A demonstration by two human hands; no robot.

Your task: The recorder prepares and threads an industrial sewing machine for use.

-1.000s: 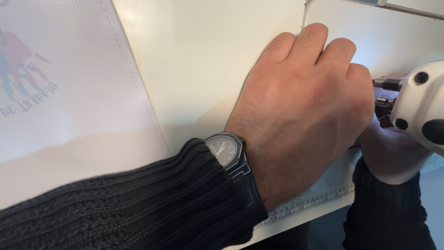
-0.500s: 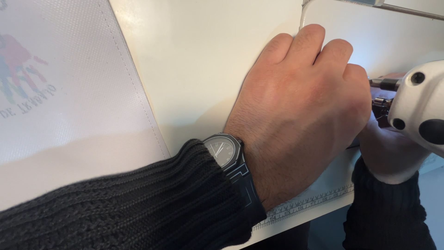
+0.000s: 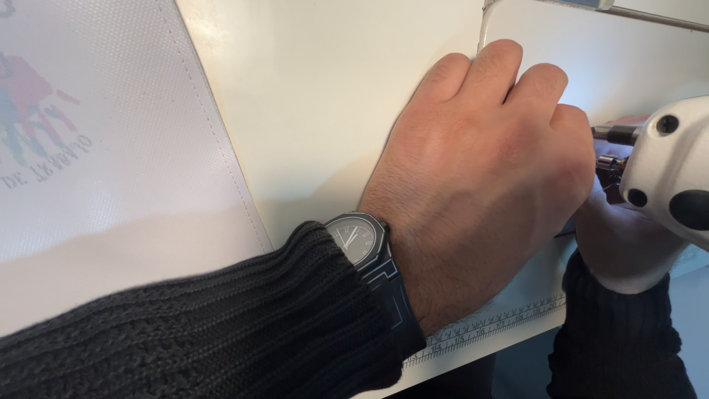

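1. At frame centre, left hand (image 3: 487,177) lying knuckles-up on the cream tabletop (image 3: 317,96), fingers curled under and pressed down toward 1 o'clock; fingertips hidden, so cannot tell whether anything is pinched beneath them.
2. On that wrist, toward 7 o'clock from the knuckles, a dark wristwatch (image 3: 360,238) with a grey dial, touching the cuff of a dark ribbed knit sleeve (image 3: 199,332) that fills the lower-left corner.
3. At 4 o'clock from the left hand, right hand (image 3: 624,247) mostly hidden behind the left one and under the machine head; only pale wrist and heel of the palm showing above a second dark cuff. Grip not visible: cannot tell if spread or closed.
4. At 3 o'clock, at the frame edge, white sewing machine head (image 3: 668,170) with dark round holes, just above the right hand; a dark metal bar (image 3: 617,134) and small fittings projecting from it toward the left knuckles, very near them.
5. At 9 to 11 o'clock, a white woven fabric panel (image 3: 111,148) with a stitched hem, lying flat on the tabletop, well apart from both hands; a multicoloured handprint design (image 3: 29,103) at its left edge.
6. At 5 o'clock, along the tabletop's near edge, a printed ruler strip (image 3: 491,325), partly covered by the left wrist.
7. At 1 o'clock, a thin metal rod (image 3: 650,16) crossing the upper-right corner.
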